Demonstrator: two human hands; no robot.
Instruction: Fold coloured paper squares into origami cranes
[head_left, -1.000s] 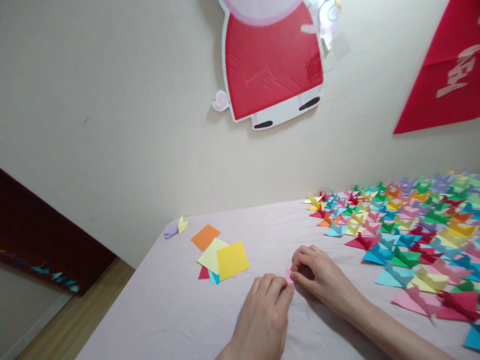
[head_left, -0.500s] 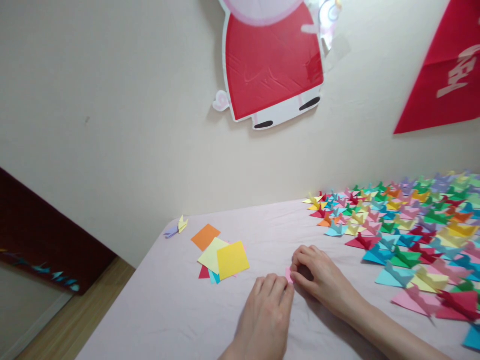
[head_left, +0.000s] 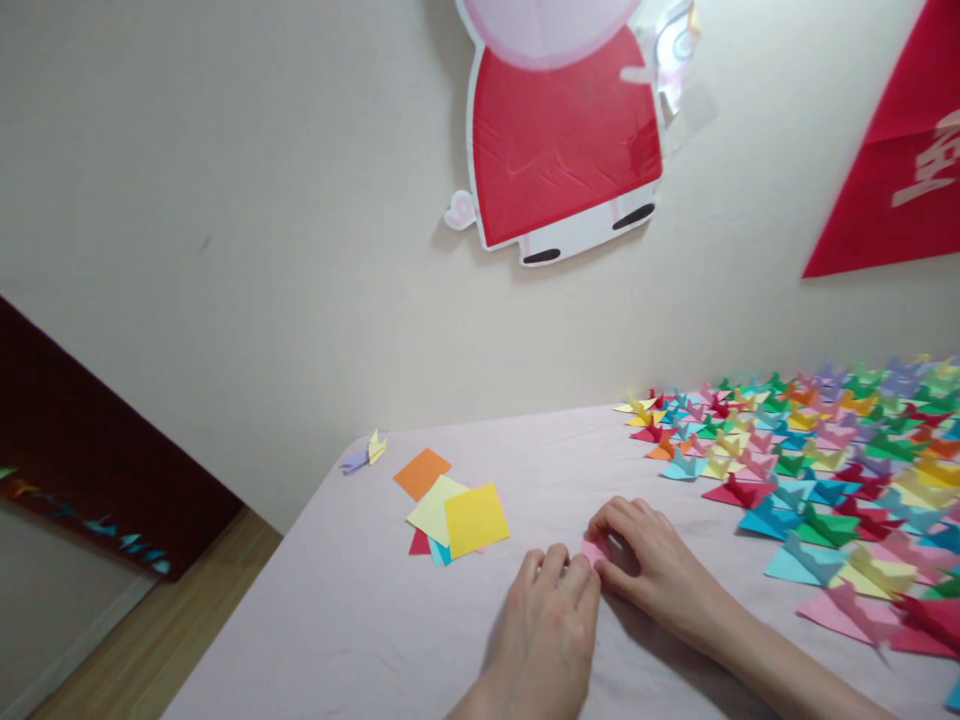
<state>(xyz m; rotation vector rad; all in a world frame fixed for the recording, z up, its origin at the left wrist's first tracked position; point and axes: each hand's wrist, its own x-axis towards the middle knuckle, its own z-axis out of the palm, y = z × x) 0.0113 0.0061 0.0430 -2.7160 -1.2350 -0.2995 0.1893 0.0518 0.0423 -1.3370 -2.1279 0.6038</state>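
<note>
Between my two hands is a small pink piece of paper (head_left: pixel 594 550), mostly covered by fingers; how it is folded I cannot make out. My right hand (head_left: pixel 660 565) pinches its right side between curled fingers and thumb. My left hand (head_left: pixel 551 620) is bent over the near left side, its fingers together and pressed at the paper's edge. Left of my hands lies a loose pile of square paper sheets, with a yellow sheet (head_left: pixel 477 520) on top, a pale yellow sheet (head_left: pixel 435 512) beneath and an orange sheet (head_left: pixel 423 473) behind.
Rows of many-coloured folded paper cranes (head_left: pixel 825 490) cover the right of the cloth-covered table (head_left: pixel 315 620). Two folded pieces, one pale yellow (head_left: pixel 376 448) and one purple (head_left: pixel 355 462), sit at the far left corner. The wall (head_left: pixel 337 250) bears a red-bodied cartoon cutout (head_left: pixel 566 150).
The view has shifted slightly, so everything sits a little further right. More of the pink paper shows between my hands, and my right fingers have opened slightly around it.
</note>
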